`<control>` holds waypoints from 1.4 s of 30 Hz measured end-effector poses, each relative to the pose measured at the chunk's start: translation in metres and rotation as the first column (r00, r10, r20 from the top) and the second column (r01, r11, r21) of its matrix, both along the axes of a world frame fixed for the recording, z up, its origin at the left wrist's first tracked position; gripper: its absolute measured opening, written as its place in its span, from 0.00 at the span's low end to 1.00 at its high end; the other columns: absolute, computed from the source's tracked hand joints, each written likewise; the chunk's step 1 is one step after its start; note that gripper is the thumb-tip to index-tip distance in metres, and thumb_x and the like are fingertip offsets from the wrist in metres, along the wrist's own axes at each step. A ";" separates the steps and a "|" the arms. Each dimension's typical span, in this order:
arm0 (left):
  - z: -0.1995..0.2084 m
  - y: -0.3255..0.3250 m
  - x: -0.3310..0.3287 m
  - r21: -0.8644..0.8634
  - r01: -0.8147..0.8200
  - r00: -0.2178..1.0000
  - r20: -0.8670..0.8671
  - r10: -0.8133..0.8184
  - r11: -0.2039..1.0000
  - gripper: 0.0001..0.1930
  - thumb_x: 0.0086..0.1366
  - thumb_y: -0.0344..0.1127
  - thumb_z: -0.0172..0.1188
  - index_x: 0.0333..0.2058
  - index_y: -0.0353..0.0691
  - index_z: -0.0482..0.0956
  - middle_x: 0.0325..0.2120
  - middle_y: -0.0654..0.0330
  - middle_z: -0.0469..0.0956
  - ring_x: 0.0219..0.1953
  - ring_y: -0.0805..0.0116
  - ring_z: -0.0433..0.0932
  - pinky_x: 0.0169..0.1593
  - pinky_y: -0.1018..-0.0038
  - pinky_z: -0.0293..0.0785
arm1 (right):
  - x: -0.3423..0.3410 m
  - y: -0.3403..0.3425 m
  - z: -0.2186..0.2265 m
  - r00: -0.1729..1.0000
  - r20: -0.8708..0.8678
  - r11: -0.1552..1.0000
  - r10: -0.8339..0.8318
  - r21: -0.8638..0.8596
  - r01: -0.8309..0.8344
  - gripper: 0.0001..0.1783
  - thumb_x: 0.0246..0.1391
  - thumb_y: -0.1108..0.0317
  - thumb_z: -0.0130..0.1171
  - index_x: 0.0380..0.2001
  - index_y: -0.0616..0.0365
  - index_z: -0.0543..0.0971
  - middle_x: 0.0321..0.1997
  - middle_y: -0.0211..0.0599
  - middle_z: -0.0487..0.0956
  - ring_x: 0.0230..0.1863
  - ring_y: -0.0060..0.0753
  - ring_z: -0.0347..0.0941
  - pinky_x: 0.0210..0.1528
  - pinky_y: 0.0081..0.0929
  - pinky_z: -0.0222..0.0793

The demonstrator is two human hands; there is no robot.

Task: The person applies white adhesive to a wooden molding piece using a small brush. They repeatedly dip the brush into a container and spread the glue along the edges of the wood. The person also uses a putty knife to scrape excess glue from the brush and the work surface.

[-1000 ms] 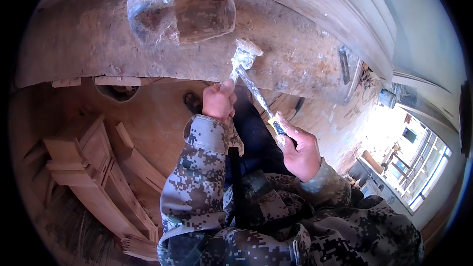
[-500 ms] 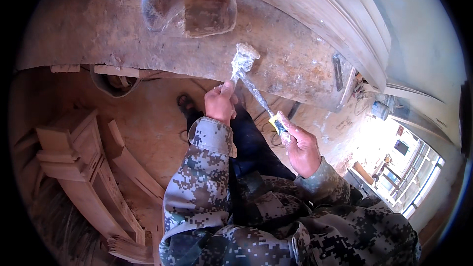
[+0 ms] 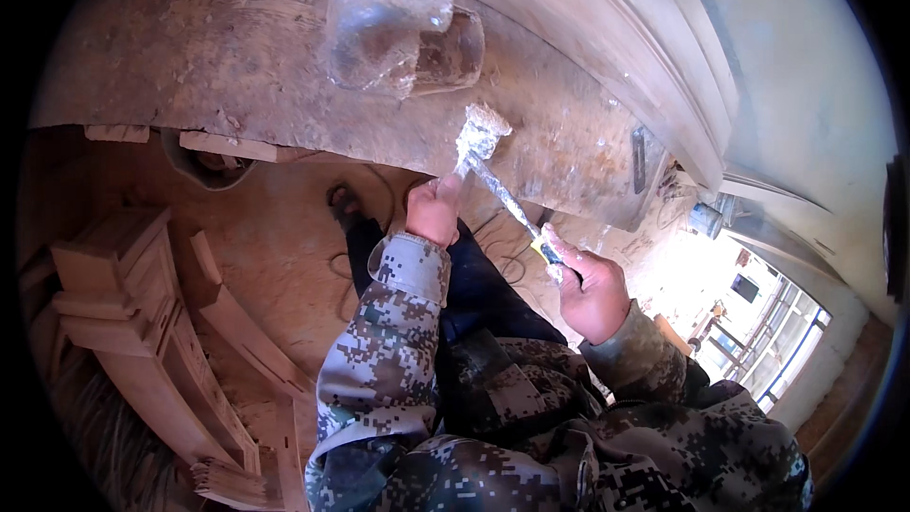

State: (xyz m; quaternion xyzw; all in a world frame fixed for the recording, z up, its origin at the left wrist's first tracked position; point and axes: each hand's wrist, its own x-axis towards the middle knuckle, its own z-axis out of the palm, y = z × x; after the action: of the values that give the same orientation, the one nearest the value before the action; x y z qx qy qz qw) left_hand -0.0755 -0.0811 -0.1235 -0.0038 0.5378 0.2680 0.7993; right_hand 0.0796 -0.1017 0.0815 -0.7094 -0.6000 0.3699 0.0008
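My left hand [image 3: 433, 213] is closed round a putty knife [image 3: 463, 168], its thumb along the near end and the handle hidden. A lump of whitish putty [image 3: 484, 129] covers the knife's far end, just over the near edge of the workbench [image 3: 246, 47]. My right hand [image 3: 592, 296] grips a slim tool with a yellow and black handle [image 3: 544, 247]. Its paste-smeared shaft [image 3: 506, 197] slants up to the left and meets the putty; whether it is a narrow scraper or a screwdriver is unclear. Beyond, a clear plastic tub [image 3: 463, 49] is partly covered by crumpled film [image 3: 374, 33].
Long pale curved wooden mouldings [image 3: 654, 57] line the bench's far side. A dark flat bar [image 3: 639, 159] lies at its right end. A bucket [image 3: 204, 166] stands under the bench. Wooden cabinet parts [image 3: 142, 313] stand at left. Cords [image 3: 384, 199] lie on the floor by my feet.
Both hands and their tools sit slightly lower and further right in the picture. The tub also appears further right, partly because the view has shifted. Both grips stay the same.
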 end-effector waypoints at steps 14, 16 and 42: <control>0.000 -0.002 0.000 0.021 -0.041 0.999 0.019 0.041 0.999 0.17 0.73 0.47 0.52 0.27 0.43 0.71 0.13 0.68 0.62 0.10 0.78 0.56 0.13 0.76 0.52 | 0.020 0.042 0.013 0.982 0.073 0.968 0.174 -0.194 -0.157 0.29 0.54 0.73 0.61 0.60 0.37 0.76 0.26 0.51 0.78 0.26 0.57 0.76 0.29 0.44 0.71; 0.002 -0.002 0.002 0.025 -0.044 0.999 -0.011 0.044 0.999 0.17 0.73 0.47 0.52 0.27 0.44 0.70 0.13 0.69 0.62 0.10 0.77 0.55 0.13 0.75 0.52 | 0.008 0.012 0.001 0.986 0.105 0.990 0.130 -0.066 -0.124 0.29 0.55 0.72 0.61 0.60 0.36 0.76 0.29 0.51 0.79 0.28 0.57 0.76 0.30 0.44 0.71; -0.049 -0.012 0.025 0.157 -0.023 0.979 -0.196 0.054 0.987 0.16 0.72 0.48 0.52 0.27 0.45 0.71 0.13 0.69 0.64 0.09 0.77 0.56 0.12 0.74 0.54 | -0.019 0.034 0.005 0.801 0.384 0.889 0.459 -0.185 -0.420 0.27 0.59 0.66 0.54 0.63 0.39 0.73 0.29 0.49 0.81 0.32 0.58 0.78 0.37 0.50 0.74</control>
State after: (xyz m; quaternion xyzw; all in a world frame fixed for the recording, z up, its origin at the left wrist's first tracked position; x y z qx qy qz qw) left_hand -0.0506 -0.0927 -0.1724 0.0745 0.5927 0.3232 0.7339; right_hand 0.0611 -0.0674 0.0867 -0.6125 -0.7164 0.2267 -0.2454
